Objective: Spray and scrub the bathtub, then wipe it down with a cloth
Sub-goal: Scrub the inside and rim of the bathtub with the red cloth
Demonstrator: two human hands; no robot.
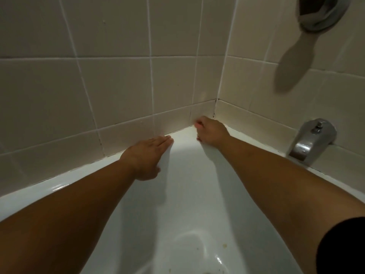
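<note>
Bathtub (187,194) rim carries the left hand (147,155), flat with fingers straight. The right hand (211,133) curls in the tub's tiled corner; I cannot tell whether it holds anything. The tub is glossy white with brown specks (224,245) on its floor, and a chrome spout (312,141) projects over its right end.

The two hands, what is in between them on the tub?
Only bare white bathtub lies between the left hand and right hand, in the head view.

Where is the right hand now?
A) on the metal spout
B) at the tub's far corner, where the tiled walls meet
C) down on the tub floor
B: the right hand sits curled at the bathtub corner, apart from the spout.
</note>
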